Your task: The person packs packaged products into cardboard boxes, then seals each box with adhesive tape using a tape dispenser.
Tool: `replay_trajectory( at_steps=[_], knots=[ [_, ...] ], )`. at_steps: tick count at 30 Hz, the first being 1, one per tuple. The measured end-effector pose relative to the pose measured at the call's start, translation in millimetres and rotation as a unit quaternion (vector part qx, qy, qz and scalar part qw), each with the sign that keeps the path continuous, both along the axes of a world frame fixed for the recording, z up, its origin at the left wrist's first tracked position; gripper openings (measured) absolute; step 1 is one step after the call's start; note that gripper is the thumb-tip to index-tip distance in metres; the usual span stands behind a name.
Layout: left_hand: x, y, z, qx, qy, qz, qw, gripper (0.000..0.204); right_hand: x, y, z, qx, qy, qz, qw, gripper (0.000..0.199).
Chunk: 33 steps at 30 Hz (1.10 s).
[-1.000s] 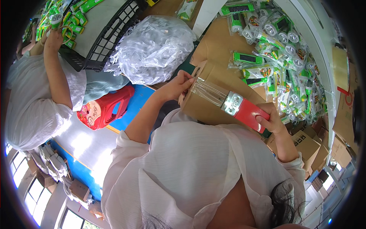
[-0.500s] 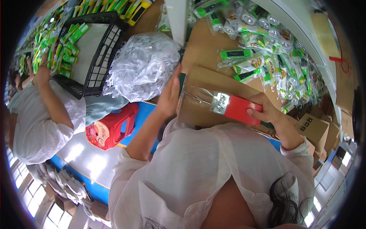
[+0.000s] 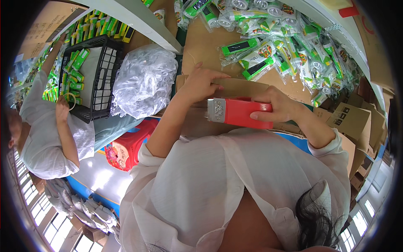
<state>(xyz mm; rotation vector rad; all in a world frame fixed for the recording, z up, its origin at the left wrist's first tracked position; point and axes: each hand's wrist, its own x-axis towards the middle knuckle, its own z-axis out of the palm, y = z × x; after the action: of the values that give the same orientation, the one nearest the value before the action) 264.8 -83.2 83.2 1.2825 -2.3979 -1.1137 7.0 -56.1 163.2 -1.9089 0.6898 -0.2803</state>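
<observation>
My right hand (image 3: pixel 278 105) grips a red tape dispenser (image 3: pixel 239 114) by its right end, in front of my chest. The metal cutting edge (image 3: pixel 215 110) of the dispenser points left and shows small teeth. Beneath and behind it is a cardboard box (image 3: pixel 245 87), partly covered by my hands and the dispenser. My left hand (image 3: pixel 200 85) is above the box's left part, thumb and fingers apart, holding nothing that I can see. Whether its fingertips touch the cardboard I cannot tell.
Bagged green-and-white items (image 3: pixel 289 50) are heaped at the far right. A clear bag of plastic wrappers (image 3: pixel 145 80) lies left of my hand, beside a black crate (image 3: pixel 110 75). A co-worker (image 3: pixel 50 134) is at the left, near a red stool (image 3: pixel 126 149). Cartons (image 3: pixel 350 122) stand right.
My left hand has moved right, over the box. The dispenser has shifted left; the clear tape strip trailing from it is no longer visible. My view has turned somewhat.
</observation>
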Motion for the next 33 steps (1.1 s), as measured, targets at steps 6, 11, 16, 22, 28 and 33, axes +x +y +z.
replay_trajectory(
  at_steps=[6, 11, 16, 22, 28, 33],
  knots=[
    [-1, -3, 13, 0.062, -0.050, 0.004, 0.997, 0.036, -76, 4, 13, 0.136, 0.125, -0.011, 0.983, 0.031],
    [-1, -7, 16, 0.074, -0.073, 0.022, 0.994, 0.034, -188, 52, -7, 0.069, 0.142, -0.224, 0.962, 0.034],
    [2, -4, 9, 0.064, -0.016, 0.025, 0.998, 0.035, -208, 61, 3, 0.102, 0.219, -0.230, 0.943, 0.034],
    [-14, 14, 11, -0.074, -0.039, 0.035, 0.996, 0.028, -161, 54, -17, -0.039, 0.305, -0.149, 0.940, 0.040],
    [-33, 34, 16, -0.256, -0.140, -0.010, 0.956, 0.037, -73, 34, 16, -0.052, 0.427, -0.051, 0.901, 0.036],
    [-29, 30, -2, -0.311, -0.048, 0.017, 0.949, 0.032, -77, 56, -62, -0.090, 0.481, -0.025, 0.871, 0.036]
  ],
)
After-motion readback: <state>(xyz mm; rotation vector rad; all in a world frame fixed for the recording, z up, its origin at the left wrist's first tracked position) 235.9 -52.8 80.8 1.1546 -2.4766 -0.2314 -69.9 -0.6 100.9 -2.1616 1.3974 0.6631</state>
